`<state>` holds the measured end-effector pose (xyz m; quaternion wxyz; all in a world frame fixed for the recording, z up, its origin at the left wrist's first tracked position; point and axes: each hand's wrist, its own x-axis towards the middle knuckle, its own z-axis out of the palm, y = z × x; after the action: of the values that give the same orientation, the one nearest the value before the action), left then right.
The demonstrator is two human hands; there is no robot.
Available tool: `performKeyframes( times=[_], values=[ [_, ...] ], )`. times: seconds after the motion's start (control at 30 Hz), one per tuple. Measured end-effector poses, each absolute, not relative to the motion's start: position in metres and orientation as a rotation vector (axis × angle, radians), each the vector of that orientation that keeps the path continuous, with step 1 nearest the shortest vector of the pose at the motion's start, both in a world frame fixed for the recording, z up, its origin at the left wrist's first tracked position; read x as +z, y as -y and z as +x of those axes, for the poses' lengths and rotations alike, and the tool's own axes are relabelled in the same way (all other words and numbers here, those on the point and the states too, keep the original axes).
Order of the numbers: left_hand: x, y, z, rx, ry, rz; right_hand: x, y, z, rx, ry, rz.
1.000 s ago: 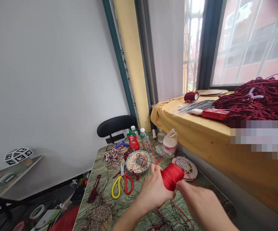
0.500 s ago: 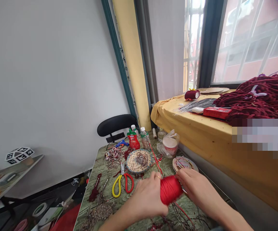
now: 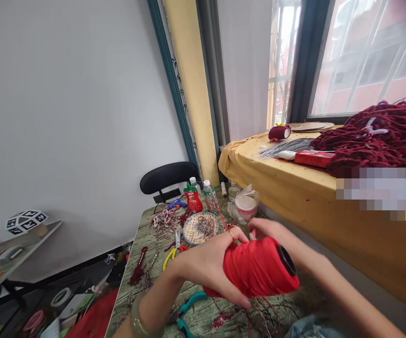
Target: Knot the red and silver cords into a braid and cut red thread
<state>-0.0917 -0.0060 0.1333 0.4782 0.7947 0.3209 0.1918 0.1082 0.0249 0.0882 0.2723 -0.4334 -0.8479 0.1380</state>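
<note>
My left hand (image 3: 206,263) is wrapped round a large spool of red thread (image 3: 259,267), which is tilted so its dark hollow core faces right. Behind the spool, my right hand (image 3: 275,232) has its fingers bent down at a pale red strand (image 3: 253,233); its fingertips are partly hidden. A red cord (image 3: 221,216) runs from near the bottles down to my left fingers. Scissors with yellow and red handles (image 3: 169,259) lie partly behind my left forearm. Below the spool are teal-handled pliers (image 3: 194,300), partly covered by the hand.
A round woven tray (image 3: 190,234) holds small tangled pieces. Beyond it stand a red pouch (image 3: 193,199), plastic bottles (image 3: 210,196) and a bagged tub (image 3: 246,206). Dark red tassel pieces (image 3: 139,267) lie left. Maroon cord bundles (image 3: 382,131) rest on the yellow-covered ledge (image 3: 280,188).
The spool has come up and nearer, turning its core end toward the right. My right hand has shifted from the spool's end to behind it. The teal pliers now show.
</note>
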Motion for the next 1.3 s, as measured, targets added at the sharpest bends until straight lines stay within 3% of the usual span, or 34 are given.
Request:
performKeyframes(
  times=[0.1, 0.2, 0.33, 0.47, 0.6, 0.7, 0.8, 0.93, 1.03, 1.13, 1.23, 1.3],
  values=[
    [0.142, -0.005, -0.092, 0.399, -1.244, 2.269, 0.125, -0.032, 0.113, -0.014, 2.221, -1.326],
    [0.143, -0.027, -0.091, 0.691, -1.616, 2.142, 0.141, -0.02, 0.101, -0.173, 2.308, -1.292],
    [0.156, -0.033, -0.093, 0.969, -1.102, 1.731, 0.125, -0.015, 0.089, 0.231, 2.388, -1.065],
    [0.182, -0.013, -0.092, 0.757, -0.662, 1.752, 0.123, -0.039, 0.103, 0.296, 2.359, -0.976],
    [0.184, -0.02, -0.087, 0.427, -0.952, 2.259, 0.148, -0.047, 0.119, 0.026, 2.299, -1.237],
    [0.174, -0.045, -0.085, 0.673, -1.409, 2.214, 0.152, -0.029, 0.115, -0.101, 2.3, -1.296],
    [0.177, -0.059, -0.085, 0.836, -1.169, 1.872, 0.138, -0.018, 0.106, 0.066, 2.404, -1.149],
    [0.196, -0.045, -0.085, 0.561, -0.713, 1.893, 0.14, -0.035, 0.111, 0.161, 2.385, -1.07],
    [0.198, -0.042, -0.084, 0.406, -0.952, 2.18, 0.165, -0.04, 0.116, -0.14, 2.253, -1.233],
    [0.192, -0.053, -0.087, 0.631, -1.198, 2.062, 0.179, -0.025, 0.108, -0.398, 2.249, -1.317],
    [0.198, -0.055, -0.093, 0.792, -0.926, 1.748, 0.173, -0.017, 0.101, -0.199, 2.409, -1.17],
    [0.207, -0.046, -0.095, 0.717, -0.705, 1.746, 0.172, -0.023, 0.104, -0.019, 2.402, -1.1]
  ],
)
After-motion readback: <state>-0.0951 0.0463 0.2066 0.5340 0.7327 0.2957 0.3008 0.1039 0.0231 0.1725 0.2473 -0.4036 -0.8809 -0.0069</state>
